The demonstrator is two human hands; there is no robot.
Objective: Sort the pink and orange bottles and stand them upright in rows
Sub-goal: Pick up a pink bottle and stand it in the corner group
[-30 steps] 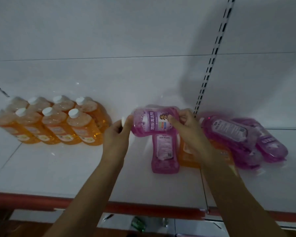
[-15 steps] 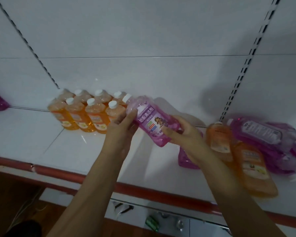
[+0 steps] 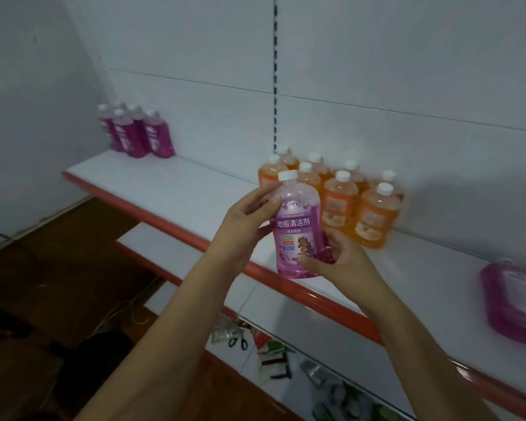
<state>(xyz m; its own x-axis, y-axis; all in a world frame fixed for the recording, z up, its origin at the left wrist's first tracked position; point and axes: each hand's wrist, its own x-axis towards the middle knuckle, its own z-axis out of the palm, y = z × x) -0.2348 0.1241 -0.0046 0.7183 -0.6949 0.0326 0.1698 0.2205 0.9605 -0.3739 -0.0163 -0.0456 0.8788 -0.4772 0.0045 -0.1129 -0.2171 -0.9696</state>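
While both hands hold it upright over the shelf's (image 3: pixel 176 189) front edge, left hand (image 3: pixel 246 220) wrapped round the shoulder and right hand (image 3: pixel 337 262) pinching the base, the pink bottle (image 3: pixel 298 229) should probably go to the pink row (image 3: pixel 135 132) at the far left end, past the orange rows (image 3: pixel 340 199). Keep it vertical, base down first. Another pink one (image 3: pixel 513 305) is cut off at right, blurry.
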